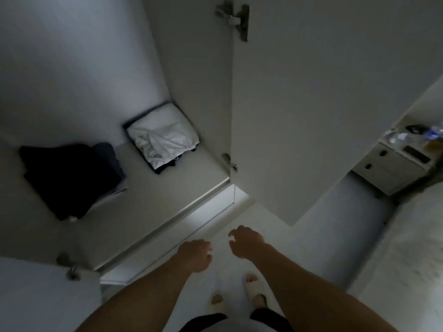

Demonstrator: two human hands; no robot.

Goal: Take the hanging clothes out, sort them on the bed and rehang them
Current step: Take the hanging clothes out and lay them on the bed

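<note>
I look down into an open white wardrobe (167,188). On its floor lie a pile of dark folded clothes (69,178) at the left and a dark box with crumpled white cloth (163,137) at the back. No hanging clothes are in view. My left hand (196,254) and my right hand (247,243) hang in front of the wardrobe's lower edge, above the floor, fingers loosely curled and holding nothing. A strip of the white bed (412,248) shows at the right edge.
The wardrobe door (311,104) stands open on the right, hinges showing. Beyond it a white bedside cabinet (393,168) with two drawers carries plastic bottles and small items. Another door with a hinge (69,267) is at the lower left. My slippered feet stand on the pale floor.
</note>
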